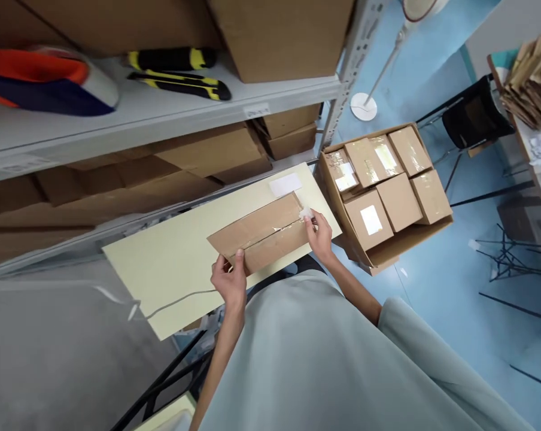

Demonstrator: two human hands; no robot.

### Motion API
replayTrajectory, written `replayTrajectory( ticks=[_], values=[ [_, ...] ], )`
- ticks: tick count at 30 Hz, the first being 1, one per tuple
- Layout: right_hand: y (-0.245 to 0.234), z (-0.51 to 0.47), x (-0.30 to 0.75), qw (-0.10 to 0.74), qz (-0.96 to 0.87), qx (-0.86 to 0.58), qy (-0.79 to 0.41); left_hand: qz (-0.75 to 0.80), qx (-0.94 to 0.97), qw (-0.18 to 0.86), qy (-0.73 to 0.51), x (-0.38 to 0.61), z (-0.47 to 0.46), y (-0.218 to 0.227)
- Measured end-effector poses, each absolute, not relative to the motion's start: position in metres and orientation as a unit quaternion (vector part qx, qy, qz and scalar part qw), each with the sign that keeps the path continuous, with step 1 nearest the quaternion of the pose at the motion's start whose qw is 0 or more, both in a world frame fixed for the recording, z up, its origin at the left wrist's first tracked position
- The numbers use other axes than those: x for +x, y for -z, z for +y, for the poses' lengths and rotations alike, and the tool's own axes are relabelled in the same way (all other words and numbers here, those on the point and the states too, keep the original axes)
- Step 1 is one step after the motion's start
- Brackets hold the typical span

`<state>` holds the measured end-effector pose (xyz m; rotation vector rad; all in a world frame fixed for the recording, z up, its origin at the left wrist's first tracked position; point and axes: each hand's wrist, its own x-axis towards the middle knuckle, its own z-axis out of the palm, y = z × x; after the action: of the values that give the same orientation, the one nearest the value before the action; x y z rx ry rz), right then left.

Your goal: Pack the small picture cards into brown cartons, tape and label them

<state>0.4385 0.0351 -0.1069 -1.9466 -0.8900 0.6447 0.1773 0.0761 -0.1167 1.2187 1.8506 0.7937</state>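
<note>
A flat brown cardboard box point(261, 230) with a seam along its top lies on a narrow pale-yellow table point(163, 275). Glossy clear tape shows along part of the seam. My left hand point(231, 278) grips the box's left end, thumb on top and fingers at the edge. At the right end, my right hand point(319, 234) has its thumb and fingers closed on a small crumpled whitish piece point(305, 212), perhaps tape. A white slip of paper point(285, 185) lies on the table just behind the box.
A large open carton point(382, 260) holding several taped boxes stands at the right. Behind the table, a metal shelf point(288, 96) carries cartons and two black-and-yellow utility knives point(181, 81). A grey cable point(181, 299) crosses the table's left part. A black chair point(477, 114) stands farther right.
</note>
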Motion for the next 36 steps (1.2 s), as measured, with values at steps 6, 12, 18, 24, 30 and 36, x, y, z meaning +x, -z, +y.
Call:
replayTrajectory(
  ticks=[6, 12, 18, 24, 30, 36],
  values=[
    [0.119, -0.015, 0.451, 0.45, -0.29, -0.81, -0.241, 0.715, 0.528, 0.387, -0.246, 0.203, 0.072, 0.11],
    [0.112, -0.066, 0.439, 0.434, -0.301, -0.818, -0.228, 0.686, 0.604, 0.311, -0.26, 0.212, 0.047, 0.09],
    [0.084, -0.149, 0.438, 0.478, -0.276, -0.813, -0.184, 0.635, 0.641, 0.31, -0.298, 0.223, -0.014, 0.069],
    [0.069, -0.273, 0.441, 0.511, -0.222, -0.822, -0.117, 0.565, 0.679, 0.375, -0.281, 0.251, -0.095, 0.073],
    [0.05, -0.384, 0.455, 0.513, -0.139, -0.844, -0.066, 0.479, 0.728, 0.435, -0.224, 0.296, -0.167, 0.073],
    [0.033, -0.434, 0.492, 0.516, -0.097, -0.85, -0.034, 0.428, 0.727, 0.495, -0.212, 0.346, -0.211, 0.058]
  ],
)
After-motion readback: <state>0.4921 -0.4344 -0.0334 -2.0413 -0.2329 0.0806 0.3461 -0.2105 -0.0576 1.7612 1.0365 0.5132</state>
